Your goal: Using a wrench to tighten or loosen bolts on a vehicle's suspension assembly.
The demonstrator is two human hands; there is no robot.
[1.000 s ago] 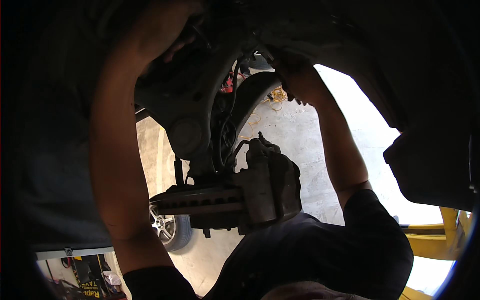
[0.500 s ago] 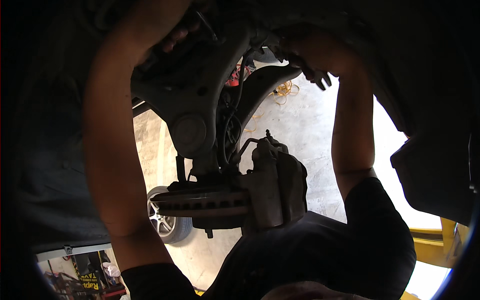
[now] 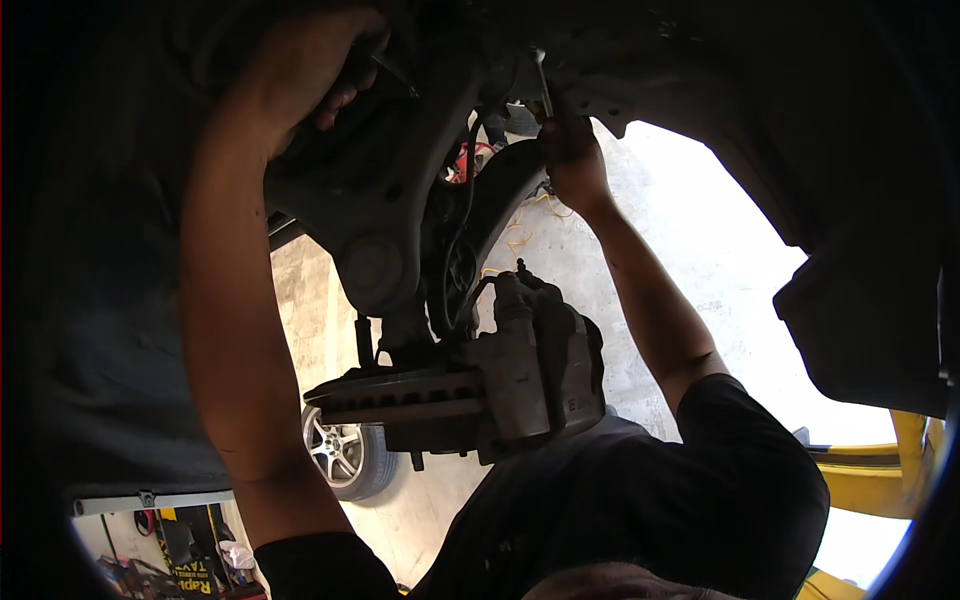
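My right hand (image 3: 575, 160) is closed around the shank of a combination wrench (image 3: 544, 85). The wrench points up, its bright end by the dark underside of the car. At the upper left, my left hand (image 3: 335, 85) is raised with curled fingers around a slim, dark metal tool (image 3: 396, 75); shadow hides its far end. Between my arms hangs a suspension arm (image 3: 345, 215), close to my left wrist. Below it are a brake disc (image 3: 400, 400) and a brake caliper (image 3: 525, 370).
A dark hose (image 3: 468, 235) runs down beside the suspension arm. On the floor lie a wheel (image 3: 345, 455) and a yellow cord (image 3: 520, 240). A dark panel (image 3: 860, 310) hangs on the right, near yellow lift parts (image 3: 860, 480). Shop goods (image 3: 190, 550) stand at lower left.
My right hand has moved left and a little down, and the wrench in it now points up instead of down. My left hand has shifted slightly, still around the slim tool.
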